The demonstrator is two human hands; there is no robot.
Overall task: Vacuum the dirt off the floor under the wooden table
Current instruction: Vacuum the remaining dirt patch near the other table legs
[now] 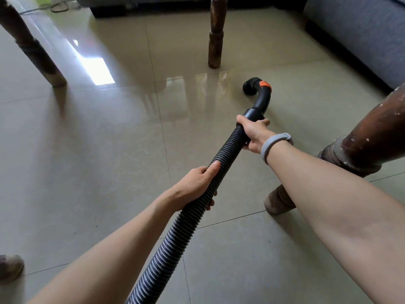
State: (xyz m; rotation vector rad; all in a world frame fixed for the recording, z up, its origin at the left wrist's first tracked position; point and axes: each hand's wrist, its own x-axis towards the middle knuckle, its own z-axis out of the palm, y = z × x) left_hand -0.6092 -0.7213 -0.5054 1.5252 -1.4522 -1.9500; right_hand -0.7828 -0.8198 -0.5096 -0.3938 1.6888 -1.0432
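Observation:
A ribbed black vacuum hose (pixel 175 233) runs from the bottom edge up toward the middle of the view. It ends in a curved black nozzle (pixel 259 93) with an orange ring, whose mouth rests on the beige tiled floor (pixel 109 150). My right hand (pixel 252 132), with a grey band on the wrist, is closed around the hose just behind the nozzle. My left hand (pixel 197 185) grips the hose lower down. The nozzle sits between the table's far leg (pixel 215 34) and its near right leg (pixel 359 150). No dirt shows on the glossy tiles.
A third dark wooden table leg (pixel 32 47) slants at the upper left. A grey sofa (pixel 359 29) fills the upper right corner, close to the nozzle. Cables (pixel 57 5) lie on the floor at the top left. A shoe tip (pixel 9 267) shows at the lower left.

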